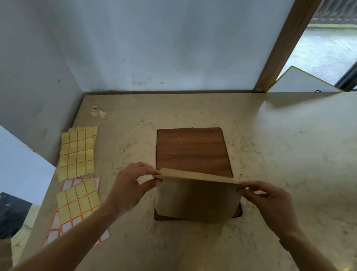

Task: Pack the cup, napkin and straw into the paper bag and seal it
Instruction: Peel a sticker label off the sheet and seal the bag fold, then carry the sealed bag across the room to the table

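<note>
A brown paper bag (196, 200) stands upright on the near end of a wooden board (193, 150). Its top edge is folded flat into a straight crease. My left hand (132, 188) pinches the left end of that folded top, thumb toward me and fingers behind. My right hand (270, 203) pinches the right end the same way. The cup, napkin and straw are not visible; whatever is inside the bag is hidden.
Sheets of yellow and white labels with orange borders (78, 152) (79, 202) lie at the left on the marble counter (284, 148). A small tape roll (95, 109) sits near the back-left corner. White walls close the back and left.
</note>
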Action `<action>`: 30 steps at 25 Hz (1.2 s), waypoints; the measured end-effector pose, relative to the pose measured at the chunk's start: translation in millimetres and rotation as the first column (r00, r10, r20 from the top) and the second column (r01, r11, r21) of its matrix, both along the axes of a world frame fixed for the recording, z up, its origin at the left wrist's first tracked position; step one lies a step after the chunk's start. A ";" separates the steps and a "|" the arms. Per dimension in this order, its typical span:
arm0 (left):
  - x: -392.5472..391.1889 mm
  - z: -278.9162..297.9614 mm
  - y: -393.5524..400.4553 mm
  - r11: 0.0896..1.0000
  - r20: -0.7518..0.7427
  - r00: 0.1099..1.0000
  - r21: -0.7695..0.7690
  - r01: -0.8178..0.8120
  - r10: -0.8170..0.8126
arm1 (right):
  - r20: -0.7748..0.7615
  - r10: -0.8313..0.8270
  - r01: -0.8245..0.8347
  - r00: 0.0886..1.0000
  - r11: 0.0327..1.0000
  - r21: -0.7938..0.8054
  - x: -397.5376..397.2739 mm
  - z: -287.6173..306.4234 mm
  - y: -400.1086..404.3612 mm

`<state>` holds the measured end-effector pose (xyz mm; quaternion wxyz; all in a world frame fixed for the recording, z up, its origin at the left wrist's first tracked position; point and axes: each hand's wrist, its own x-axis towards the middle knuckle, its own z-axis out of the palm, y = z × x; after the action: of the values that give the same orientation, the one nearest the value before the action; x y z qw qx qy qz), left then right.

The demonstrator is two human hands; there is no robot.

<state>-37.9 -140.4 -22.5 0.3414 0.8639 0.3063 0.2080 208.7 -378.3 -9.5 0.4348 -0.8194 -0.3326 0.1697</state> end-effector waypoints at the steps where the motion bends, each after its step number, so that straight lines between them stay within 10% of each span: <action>1: 0.3 -0.6 0.8 1.000 0.010 1.000 -0.004 -0.014 0.014 | 0.017 -0.014 0.014 1.000 1.000 -0.005 -2.1 1.4 1.7; 13: -3.5 3.4 -13.1 0.996 0.117 0.989 0.023 -0.089 0.086 | 0.061 -0.121 0.120 0.991 0.993 0.018 -16.5 5.8 2.5; 30: -101.2 114.4 -124.6 0.797 0.416 0.736 0.044 -0.603 0.534 | 0.092 0.429 -0.428 0.899 0.812 0.396 -35.5 124.2 22.2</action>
<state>-139.0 -264.9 92.0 0.2366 0.6970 0.4638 0.4931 173.2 -356.0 114.7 0.5464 -0.6146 -0.5360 0.1908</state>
